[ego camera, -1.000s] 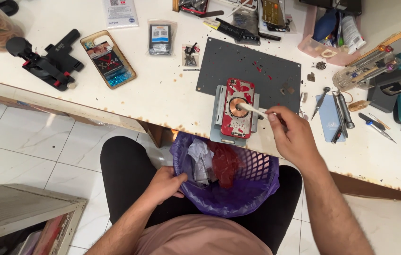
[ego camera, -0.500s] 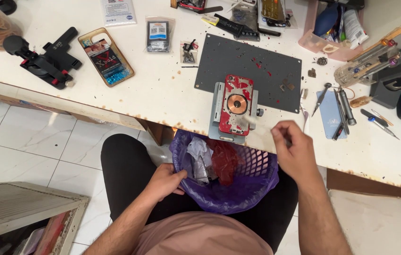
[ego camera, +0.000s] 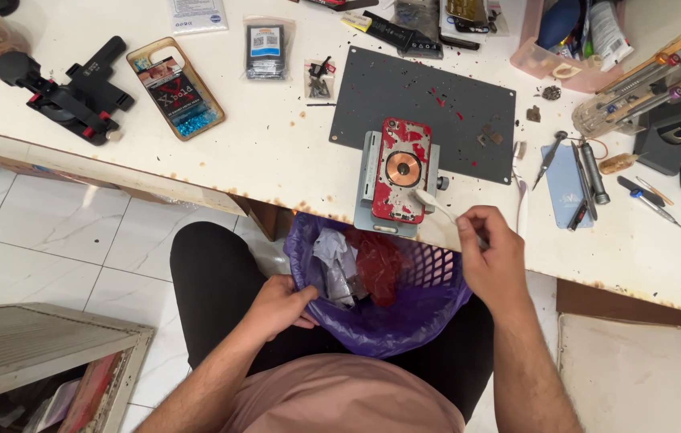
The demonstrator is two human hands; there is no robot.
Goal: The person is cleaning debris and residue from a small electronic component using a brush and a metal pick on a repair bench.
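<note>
Scraping step, by my reading: right hand (ego camera: pixel 491 255) fingers pinching a thin white tool at the red phone back (ego camera: pixel 399 171) clamped in its holder, frame centre; left hand (ego camera: pixel 279 305) fingers curled on the purple bin's (ego camera: pixel 404 321) rim below; next stroke wants a shallow angle.

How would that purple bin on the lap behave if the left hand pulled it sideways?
The purple bin would probably slide easily: its mesh wall looks like thin plastic, and it holds only crumpled scraps, so it seems light. The liner bag would likely bunch under the left hand gripping the rim. Resting on the thighs rather than a flat surface, it may tip.
</note>
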